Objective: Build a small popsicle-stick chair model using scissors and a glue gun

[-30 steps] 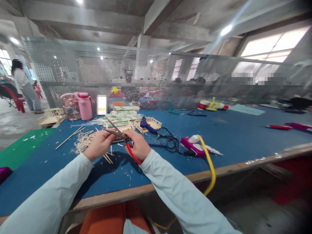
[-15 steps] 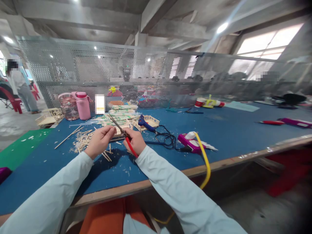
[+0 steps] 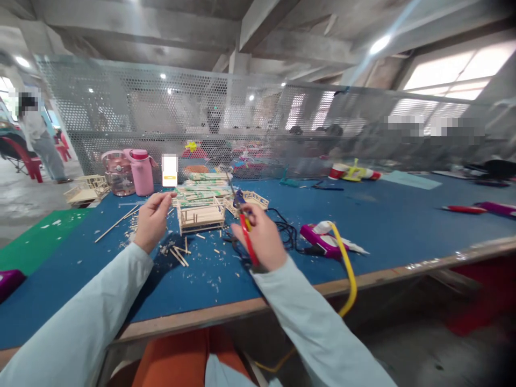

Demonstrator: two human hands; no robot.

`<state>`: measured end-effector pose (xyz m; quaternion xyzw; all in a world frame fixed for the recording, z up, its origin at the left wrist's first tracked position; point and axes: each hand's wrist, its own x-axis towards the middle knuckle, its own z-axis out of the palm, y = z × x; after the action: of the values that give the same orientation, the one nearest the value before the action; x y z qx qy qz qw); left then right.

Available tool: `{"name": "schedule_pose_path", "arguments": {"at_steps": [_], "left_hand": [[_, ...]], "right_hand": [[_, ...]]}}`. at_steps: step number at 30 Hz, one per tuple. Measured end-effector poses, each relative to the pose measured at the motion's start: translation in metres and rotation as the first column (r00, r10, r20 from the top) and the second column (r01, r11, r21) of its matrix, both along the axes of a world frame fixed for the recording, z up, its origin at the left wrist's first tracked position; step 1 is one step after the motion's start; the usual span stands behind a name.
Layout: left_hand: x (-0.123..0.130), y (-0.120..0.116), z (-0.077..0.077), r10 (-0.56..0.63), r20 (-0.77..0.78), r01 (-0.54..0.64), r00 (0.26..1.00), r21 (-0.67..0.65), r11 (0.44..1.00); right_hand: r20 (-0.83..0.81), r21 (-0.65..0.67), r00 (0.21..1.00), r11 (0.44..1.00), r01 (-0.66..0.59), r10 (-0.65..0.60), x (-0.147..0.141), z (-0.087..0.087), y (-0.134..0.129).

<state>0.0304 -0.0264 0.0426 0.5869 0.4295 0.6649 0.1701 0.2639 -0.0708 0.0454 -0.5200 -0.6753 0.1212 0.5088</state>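
Note:
My left hand (image 3: pixel 152 221) is raised over the table, with thumb and fingertips pinched together. Whatever they hold, if anything, is too small to make out. My right hand (image 3: pixel 266 236) is wrapped round a red-handled tool (image 3: pixel 248 239) with a bit of yellow on its grips; its long narrow metal end points up and away. Between the hands stands a small railed frame (image 3: pixel 201 217) built of wooden sticks. Short cut sticks (image 3: pixel 179 255) and pale crumbs lie in front of it. A blue glue gun (image 3: pixel 239 198) sits behind my right hand, partly hidden.
Packs of sticks (image 3: pixel 205 189) lie behind the frame, near a pink bottle (image 3: pixel 142 173) and a clear jug (image 3: pixel 121 177). At right are a purple power strip (image 3: pixel 322 240) with a yellow cord (image 3: pixel 349 279), and pliers (image 3: pixel 327 187). A perforated metal screen (image 3: pixel 181 107) closes the back.
My hands have moved apart: the right went right with the tool, whose end swung more upright, and the left shifted slightly left. More of the stick frame now shows between them.

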Motion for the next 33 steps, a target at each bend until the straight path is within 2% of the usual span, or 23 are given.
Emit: {"name": "schedule_pose_path", "arguments": {"at_steps": [3, 5, 7, 10, 13, 14, 15, 16, 18, 20, 23, 25, 27, 30, 33], "left_hand": [[-0.009, 0.011, 0.000, 0.045, 0.089, -0.041, 0.995, -0.051, 0.998], [-0.011, 0.017, -0.002, 0.043, 0.138, -0.033, 0.989, -0.072, 0.997], [-0.011, 0.020, -0.005, 0.016, 0.186, 0.001, 0.983, -0.094, 0.996], [-0.007, 0.020, -0.009, -0.019, 0.209, 0.043, 0.978, -0.115, 0.992], [-0.004, 0.017, -0.012, -0.009, 0.112, 0.017, 0.994, -0.079, 0.997], [-0.004, 0.017, -0.012, -0.004, 0.057, 0.006, 0.998, -0.046, 0.999], [-0.003, 0.016, -0.012, -0.002, 0.003, 0.002, 1.000, -0.007, 1.000], [-0.002, 0.015, -0.012, -0.005, -0.041, 0.007, 0.999, 0.026, 1.000], [0.000, 0.013, -0.012, -0.046, -0.077, 0.050, 0.996, 0.048, 0.998], [0.003, 0.011, -0.013, -0.114, -0.055, 0.115, 0.992, 0.020, 0.993], [0.006, 0.009, -0.016, -0.183, -0.018, 0.183, 0.983, -0.026, 0.983], [0.007, 0.008, -0.018, -0.200, 0.001, 0.200, 0.980, -0.041, 0.979], [0.008, 0.008, -0.019, -0.215, 0.023, 0.216, 0.976, -0.051, 0.975], [0.010, 0.007, -0.019, -0.220, 0.018, 0.221, 0.975, -0.060, 0.973], [0.010, 0.007, -0.017, -0.203, -0.021, 0.202, 0.979, -0.051, 0.978]], "right_hand": [[0.193, -0.262, 0.977, 0.954, 0.145, -0.095, 0.040, 0.002, -0.027], [0.393, -0.327, 0.910, 0.905, 0.271, -0.131, 0.061, -0.003, -0.036], [0.569, -0.294, 0.808, 0.881, 0.370, -0.150, 0.075, -0.010, -0.038], [0.739, -0.197, 0.654, 0.878, 0.436, -0.159, 0.082, -0.018, -0.030], [0.820, -0.113, 0.546, 0.889, 0.445, -0.169, 0.076, -0.008, -0.026], [0.810, -0.076, 0.556, 0.907, 0.415, -0.187, 0.070, -0.001, -0.026], [0.773, -0.034, 0.600, 0.931, 0.362, -0.205, 0.062, 0.007, -0.026], [0.706, 0.014, 0.677, 0.960, 0.279, -0.207, 0.051, 0.015, -0.025], [0.519, 0.071, 0.852, 0.997, 0.038, -0.070, 0.025, 0.028, -0.015], [0.396, 0.077, 0.909, 0.982, -0.175, 0.131, -0.005, 0.035, 0.005], [0.274, 0.031, 0.891, 0.923, -0.384, 0.361, -0.041, 0.034, 0.045], [0.135, -0.034, 0.829, 0.839, -0.543, 0.542, -0.056, 0.029, 0.066], [-0.013, -0.069, 0.752, 0.750, -0.658, 0.659, -0.063, 0.023, 0.077], [-0.169, -0.093, 0.670, 0.665, -0.741, 0.723, -0.067, 0.016, 0.078], [-0.255, -0.115, 0.645, 0.640, -0.760, 0.720, -0.066, 0.012, 0.078]]}}
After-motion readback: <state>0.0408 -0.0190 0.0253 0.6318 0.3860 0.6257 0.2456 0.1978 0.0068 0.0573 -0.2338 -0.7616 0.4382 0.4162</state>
